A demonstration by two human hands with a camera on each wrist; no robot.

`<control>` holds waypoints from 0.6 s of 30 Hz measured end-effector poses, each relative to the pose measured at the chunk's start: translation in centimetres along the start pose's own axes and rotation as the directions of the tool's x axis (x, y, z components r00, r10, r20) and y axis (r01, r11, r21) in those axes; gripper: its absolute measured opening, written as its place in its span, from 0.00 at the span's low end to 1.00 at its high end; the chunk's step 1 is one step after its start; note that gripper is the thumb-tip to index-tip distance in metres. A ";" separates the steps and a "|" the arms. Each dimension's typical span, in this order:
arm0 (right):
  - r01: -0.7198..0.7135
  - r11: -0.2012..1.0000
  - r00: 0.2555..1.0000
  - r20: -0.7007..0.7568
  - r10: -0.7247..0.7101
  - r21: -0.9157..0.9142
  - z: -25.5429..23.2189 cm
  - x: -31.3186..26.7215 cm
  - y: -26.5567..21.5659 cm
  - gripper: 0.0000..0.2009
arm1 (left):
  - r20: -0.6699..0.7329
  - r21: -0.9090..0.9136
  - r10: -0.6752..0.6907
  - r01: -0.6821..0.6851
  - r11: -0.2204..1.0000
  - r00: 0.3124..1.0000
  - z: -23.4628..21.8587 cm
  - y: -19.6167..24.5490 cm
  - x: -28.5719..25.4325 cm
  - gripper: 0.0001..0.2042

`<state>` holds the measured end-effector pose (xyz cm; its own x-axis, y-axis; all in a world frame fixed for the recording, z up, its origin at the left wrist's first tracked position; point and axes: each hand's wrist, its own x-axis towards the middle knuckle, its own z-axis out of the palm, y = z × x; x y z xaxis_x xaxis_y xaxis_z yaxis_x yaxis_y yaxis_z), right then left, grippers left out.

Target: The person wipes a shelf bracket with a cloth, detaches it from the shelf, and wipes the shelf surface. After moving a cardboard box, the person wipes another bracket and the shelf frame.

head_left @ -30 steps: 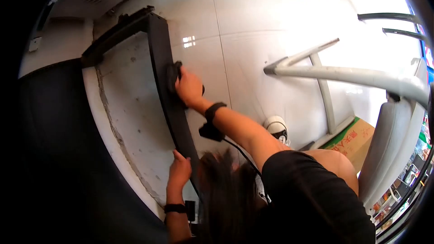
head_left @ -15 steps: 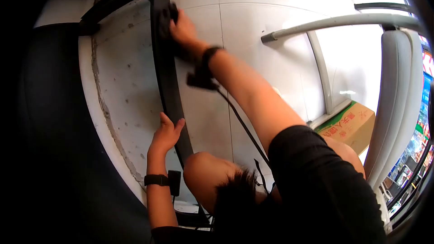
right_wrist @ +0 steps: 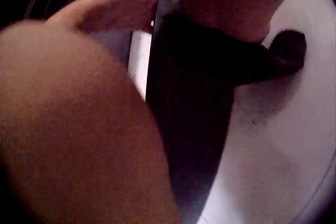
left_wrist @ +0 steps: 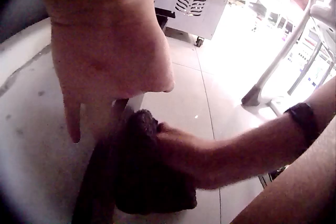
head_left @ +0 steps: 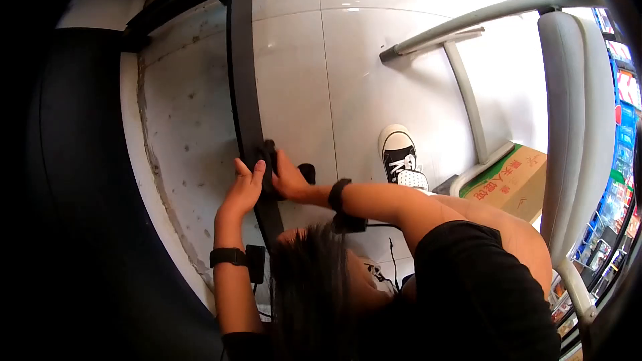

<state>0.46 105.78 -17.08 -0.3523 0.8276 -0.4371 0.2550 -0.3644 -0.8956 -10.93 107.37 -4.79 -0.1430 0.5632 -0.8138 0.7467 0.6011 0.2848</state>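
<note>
A dark, fuzzy cloth [left_wrist: 152, 176] is bunched in my right hand [head_left: 291, 179], which presses it on a long black beam [head_left: 242, 60] low over the floor. In the right wrist view an end of the cloth sticks out past the beam's side, over the pale tiles. My left hand [head_left: 239, 190] is beside the cloth at the beam's inner edge, thumb raised and fingers extended. Seen from the left wrist, its fingers point down along the beam, holding nothing.
A grey-framed chair [head_left: 562, 120] stands to the right, with a cardboard box [head_left: 508, 184] beneath it. Dark panelling [head_left: 80, 160] runs along the left. A sneaker [head_left: 398, 154] is planted on the tiled floor [head_left: 294, 80]. In the left wrist view, a vented cabinet [left_wrist: 191, 8] on casters stands behind.
My right hand slid the cloth away along the beam, then brought it back nearer me, beside the left hand. The left hand moved up a little along the beam. The head view shifted.
</note>
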 end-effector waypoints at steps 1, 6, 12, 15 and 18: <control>-0.051 0.998 0.999 0.004 0.050 0.044 -1.2 1.7 -1.4 0.26 | 0.001 0.020 0.007 -0.007 1.000 1.000 0.2 -0.2 -0.2 0.44; 0.349 0.936 0.899 -0.301 -0.317 0.056 -7.3 14.6 -8.0 0.26 | 0.018 0.040 -0.032 0.031 0.999 0.999 0.0 0.4 -0.7 0.43; 0.137 0.983 0.972 -0.207 -0.110 0.119 -5.4 8.0 -9.1 0.32 | 0.080 0.007 -0.055 0.055 0.998 0.995 -0.6 0.9 -0.6 0.46; 0.151 0.980 0.980 -0.153 -0.131 0.130 -2.0 2.2 -4.1 0.32 | 0.015 -0.082 0.111 -0.109 0.991 0.994 0.1 -0.6 0.4 0.47; 0.080 0.986 0.995 -0.066 -0.071 0.146 0.7 -2.8 -0.4 0.33 | 0.019 -0.049 -0.003 0.004 0.999 1.000 -0.3 0.4 -0.6 0.46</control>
<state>0.69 103.36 -15.53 -0.3090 0.8777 -0.3663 0.0916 -0.3559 -0.9300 -10.77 107.43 -4.00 -0.1329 0.5508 -0.8240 0.7137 0.6301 0.3060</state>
